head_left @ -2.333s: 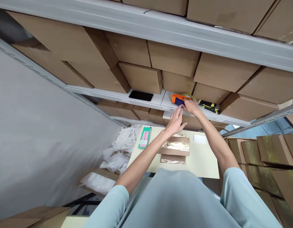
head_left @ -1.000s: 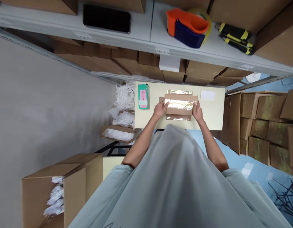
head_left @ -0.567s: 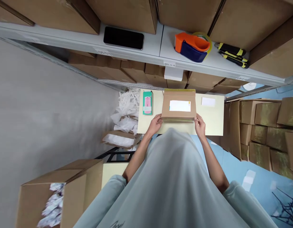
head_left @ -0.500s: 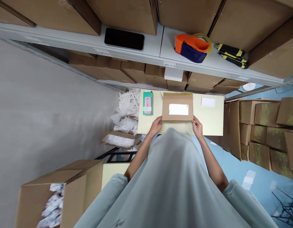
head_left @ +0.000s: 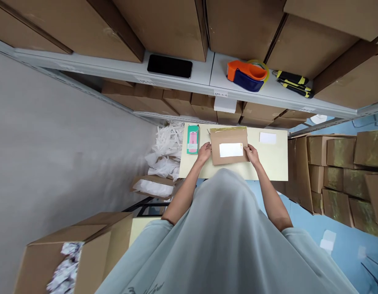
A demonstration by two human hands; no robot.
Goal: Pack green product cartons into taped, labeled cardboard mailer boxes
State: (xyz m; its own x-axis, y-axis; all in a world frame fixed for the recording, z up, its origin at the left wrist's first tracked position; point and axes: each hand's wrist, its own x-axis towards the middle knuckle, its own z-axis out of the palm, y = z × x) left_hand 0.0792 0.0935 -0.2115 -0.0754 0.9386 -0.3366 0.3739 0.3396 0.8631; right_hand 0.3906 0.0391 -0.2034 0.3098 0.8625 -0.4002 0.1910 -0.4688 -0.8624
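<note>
A small brown cardboard box (head_left: pixel 229 140) with a white label on top lies flat on a pale yellow table (head_left: pixel 274 161). My left hand (head_left: pixel 204 152) grips the box's left edge and my right hand (head_left: pixel 251 154) grips its right edge. A green package with a pink item (head_left: pixel 193 139) lies left of the box. A white slip (head_left: pixel 267 137) lies to its right.
On the grey shelf (head_left: pixel 204 77) above the table rest a black phone (head_left: pixel 169 65), an orange and blue tape dispenser (head_left: pixel 247 74) and a yellow-black cutter (head_left: pixel 293 81). Cardboard boxes fill the shelves and stack at right (head_left: pixel 342 163). White packing bags (head_left: pixel 166 145) pile left; an open carton (head_left: pixel 84 249) stands lower left.
My hands left the tape dispenser on the shelf, took the taped box by its ends and flipped it over. Its labelled side now faces up and it lies flat on the table.
</note>
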